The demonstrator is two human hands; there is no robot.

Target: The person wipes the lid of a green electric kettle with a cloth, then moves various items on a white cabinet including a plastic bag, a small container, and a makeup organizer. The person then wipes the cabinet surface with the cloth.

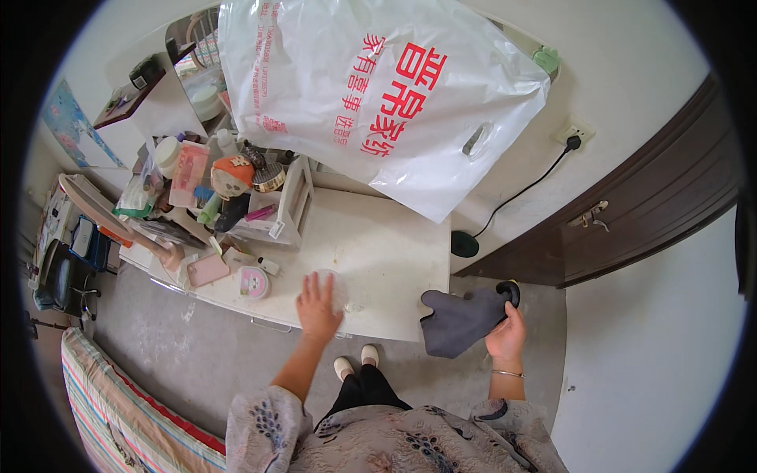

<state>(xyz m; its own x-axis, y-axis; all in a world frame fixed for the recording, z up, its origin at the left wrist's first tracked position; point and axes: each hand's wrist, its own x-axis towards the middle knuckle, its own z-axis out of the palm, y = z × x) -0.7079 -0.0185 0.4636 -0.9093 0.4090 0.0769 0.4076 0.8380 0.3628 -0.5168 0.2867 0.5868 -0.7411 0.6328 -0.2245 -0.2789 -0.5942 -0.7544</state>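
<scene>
My left hand is spread over the front part of a white tabletop, fingers apart. A small translucent piece, perhaps thin plastic, shows beside and partly under its fingers. Past the table's right front corner, my right hand pinches a dark grey fabric item near its upper right end. A black curved piece sits at that end, and the cloth hangs loosely to the left. To the left of my left hand stands a round tub with a pink lid.
A large white plastic bag with red writing covers the table's back. A cluttered white organizer, pink phone case and lamp base stand left. Right are a plugged-in black cable, dark green disc and brown door.
</scene>
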